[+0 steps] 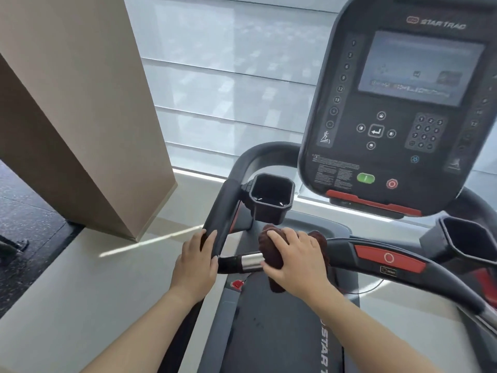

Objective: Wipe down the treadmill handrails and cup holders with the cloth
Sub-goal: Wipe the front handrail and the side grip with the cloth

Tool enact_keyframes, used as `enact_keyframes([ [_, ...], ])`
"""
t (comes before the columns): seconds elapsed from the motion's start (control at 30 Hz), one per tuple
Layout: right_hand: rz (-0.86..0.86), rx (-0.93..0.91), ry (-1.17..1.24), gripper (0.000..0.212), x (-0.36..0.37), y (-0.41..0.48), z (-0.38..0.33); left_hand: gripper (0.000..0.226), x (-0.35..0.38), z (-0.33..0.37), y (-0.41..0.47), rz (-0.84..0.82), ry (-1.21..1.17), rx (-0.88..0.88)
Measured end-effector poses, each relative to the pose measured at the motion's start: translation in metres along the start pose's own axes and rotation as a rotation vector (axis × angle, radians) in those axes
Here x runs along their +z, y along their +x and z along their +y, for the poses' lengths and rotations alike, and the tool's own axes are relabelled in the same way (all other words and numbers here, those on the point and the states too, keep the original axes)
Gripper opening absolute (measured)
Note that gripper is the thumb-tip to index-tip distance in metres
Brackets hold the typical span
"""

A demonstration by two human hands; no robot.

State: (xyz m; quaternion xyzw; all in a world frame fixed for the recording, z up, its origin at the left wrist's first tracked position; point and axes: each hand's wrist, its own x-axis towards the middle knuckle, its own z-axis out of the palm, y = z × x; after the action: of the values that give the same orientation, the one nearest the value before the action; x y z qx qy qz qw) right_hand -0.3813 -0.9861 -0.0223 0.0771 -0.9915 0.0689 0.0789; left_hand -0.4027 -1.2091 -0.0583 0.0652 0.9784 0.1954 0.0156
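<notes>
My right hand [294, 261] presses a dark brown cloth [270, 251] around the front crossbar handrail [419, 278], just right of its silver grip sensor [251, 262]. My left hand [197, 261] grips the black left side handrail [223, 211] at its lower end, where it meets the crossbar. The left cup holder [271, 197] stands just above the cloth, and nothing is in it. The right cup holder [468, 243] sits at the far right, partly cut off by the frame edge.
The treadmill console [403, 109] with its screen, green and red buttons rises at the upper right. The belt [279, 332] runs below my hands. A beige pillar [80, 117] stands at the left, with window blinds [228, 76] behind.
</notes>
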Motion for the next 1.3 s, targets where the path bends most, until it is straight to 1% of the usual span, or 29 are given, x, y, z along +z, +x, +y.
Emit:
enact_keyframes([
  [0.1, 0.007, 0.050, 0.009, 0.056, -0.004, -0.004, -0.002, 0.056, 0.001, 0.005, 0.006, 0.002, 0.026, -0.008],
  [0.27, 0.015, -0.008, -0.022, 0.052, 0.009, -0.022, -0.009, 0.057, 0.002, 0.003, 0.007, 0.004, 0.033, -0.005],
  [0.37, 0.032, -0.025, -0.029, 0.050, 0.009, -0.016, -0.006, 0.057, 0.001, 0.004, 0.007, 0.013, 0.026, -0.004],
  [0.6, -0.021, 0.079, 0.053, 0.051, 0.002, 0.011, -0.018, 0.057, 0.001, 0.001, 0.007, 0.016, 0.005, -0.011],
  [0.77, -0.014, -0.012, 0.049, 0.052, 0.007, 0.003, -0.019, 0.059, -0.003, 0.002, 0.007, 0.011, 0.047, -0.011],
  [0.83, -0.003, -0.027, 0.066, 0.054, 0.008, 0.004, -0.015, 0.061, -0.006, 0.002, 0.017, -0.021, 0.060, 0.005],
  [1.0, -0.013, 0.047, 0.184, 0.056, 0.000, 0.020, -0.010, 0.059, -0.007, 0.008, 0.053, -0.076, 0.073, 0.023],
  [1.1, -0.029, 0.131, 0.370, 0.054, -0.013, 0.040, -0.004, 0.058, -0.005, 0.014, 0.072, -0.079, 0.054, -0.001],
  [1.2, 0.033, 0.162, 0.521, 0.052, -0.026, 0.070, 0.001, 0.058, -0.004, 0.017, 0.097, -0.098, 0.045, 0.004],
  [1.3, 0.110, 0.143, 0.551, 0.053, -0.036, 0.105, 0.007, 0.059, -0.003, 0.022, 0.123, -0.098, 0.020, -0.012],
])
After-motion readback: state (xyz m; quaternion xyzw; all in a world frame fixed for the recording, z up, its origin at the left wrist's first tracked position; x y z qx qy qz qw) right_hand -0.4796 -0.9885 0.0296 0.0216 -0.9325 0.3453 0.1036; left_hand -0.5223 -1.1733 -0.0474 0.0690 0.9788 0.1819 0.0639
